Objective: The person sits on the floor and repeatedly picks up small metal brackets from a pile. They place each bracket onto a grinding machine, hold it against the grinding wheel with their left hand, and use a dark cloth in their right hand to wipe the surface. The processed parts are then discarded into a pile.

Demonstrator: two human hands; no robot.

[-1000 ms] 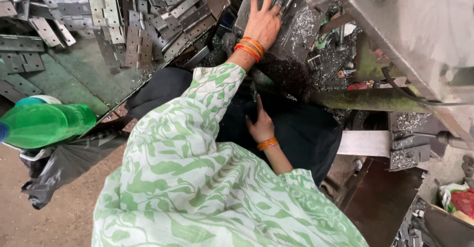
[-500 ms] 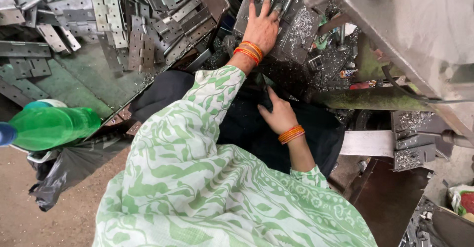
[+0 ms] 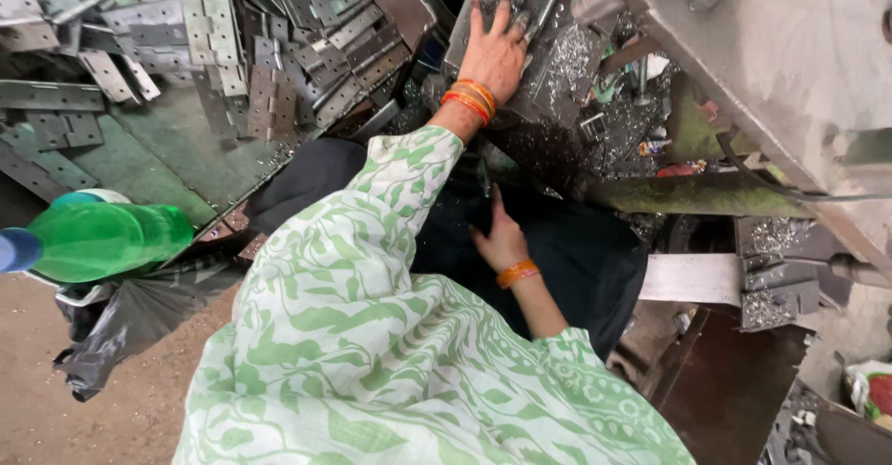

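The left hand (image 3: 494, 49) lies flat, fingers spread, on the grey metal plate strewn with shavings (image 3: 557, 52), gripping nothing. The right hand (image 3: 503, 239) rests open on dark cloth (image 3: 576, 251), empty. Pressing evenly would steady the plate, keeping fingertips off sharp swarf.

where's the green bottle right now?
Head view, far left: the green bottle lies on its side, below the pile of metal hinge plates and just above the black plastic bag, left of the green patterned sleeve.
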